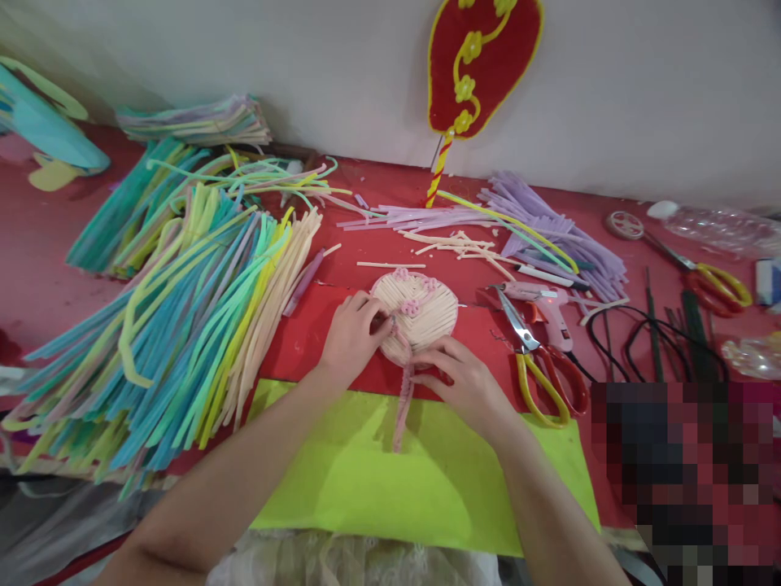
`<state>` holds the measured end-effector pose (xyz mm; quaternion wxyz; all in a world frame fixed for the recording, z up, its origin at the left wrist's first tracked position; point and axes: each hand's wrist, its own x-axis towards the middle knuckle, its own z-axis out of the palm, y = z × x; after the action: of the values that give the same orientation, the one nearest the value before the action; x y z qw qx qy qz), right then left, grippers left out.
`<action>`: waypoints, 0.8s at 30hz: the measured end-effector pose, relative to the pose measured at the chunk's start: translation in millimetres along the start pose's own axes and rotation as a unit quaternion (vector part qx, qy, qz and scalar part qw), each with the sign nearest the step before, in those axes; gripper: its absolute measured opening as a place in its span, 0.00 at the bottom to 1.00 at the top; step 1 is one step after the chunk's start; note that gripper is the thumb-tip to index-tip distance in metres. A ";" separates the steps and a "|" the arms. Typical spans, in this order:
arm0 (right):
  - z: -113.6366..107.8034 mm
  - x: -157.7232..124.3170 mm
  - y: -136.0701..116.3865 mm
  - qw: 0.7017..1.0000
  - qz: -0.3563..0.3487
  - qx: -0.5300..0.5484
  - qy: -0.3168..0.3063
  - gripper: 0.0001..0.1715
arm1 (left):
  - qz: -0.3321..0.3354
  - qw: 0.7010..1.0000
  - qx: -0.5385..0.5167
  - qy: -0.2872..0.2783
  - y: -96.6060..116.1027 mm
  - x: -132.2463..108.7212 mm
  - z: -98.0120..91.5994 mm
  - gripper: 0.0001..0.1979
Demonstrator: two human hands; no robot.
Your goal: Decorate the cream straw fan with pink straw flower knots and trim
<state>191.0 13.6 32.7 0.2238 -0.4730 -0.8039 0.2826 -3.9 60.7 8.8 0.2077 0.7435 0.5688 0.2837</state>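
Note:
A small cream fan [427,313] made of pipe cleaners lies flat on the red table [49,268], with pink flower trim on top and a pink twisted handle [403,407] reaching down over a lime-green sheet [366,480]. My left hand [352,335] rests on the fan's left edge, fingers curled and pinching the pink trim near the centre. My right hand [464,382] presses on the fan's lower edge where the handle joins, fingers closed on it.
A big heap of pastel pipe cleaners [183,317] fills the left. Purple ones [549,228] lie at the back right. Scissors [543,366], a pink glue gun [543,305], more scissors [701,273] and a red-and-yellow fan [479,65] against the wall.

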 end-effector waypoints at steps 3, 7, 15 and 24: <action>2.6 0.4 6.0 0.998 -0.058 -0.029 0.013 0.11 | 0.001 1.000 -0.002 0.001 0.6 -0.3 -0.4 0.02; 3.8 1.5 10.4 0.995 -0.094 -0.044 0.003 0.15 | 0.000 1.000 -0.001 0.000 0.7 -0.9 -1.7 0.02; 2.1 2.2 8.1 0.988 -0.131 -0.081 0.005 0.16 | 0.007 1.000 0.003 0.001 -1.4 -0.5 -0.1 0.01; 0.5 1.4 7.0 0.986 -0.142 -0.088 0.017 0.14 | 0.003 1.000 -0.007 0.005 1.2 -0.6 -1.4 0.01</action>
<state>194.5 17.5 27.8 0.2325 -0.3769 -0.8807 0.1682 -4.1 59.8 10.4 0.2092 0.7424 0.5656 0.2919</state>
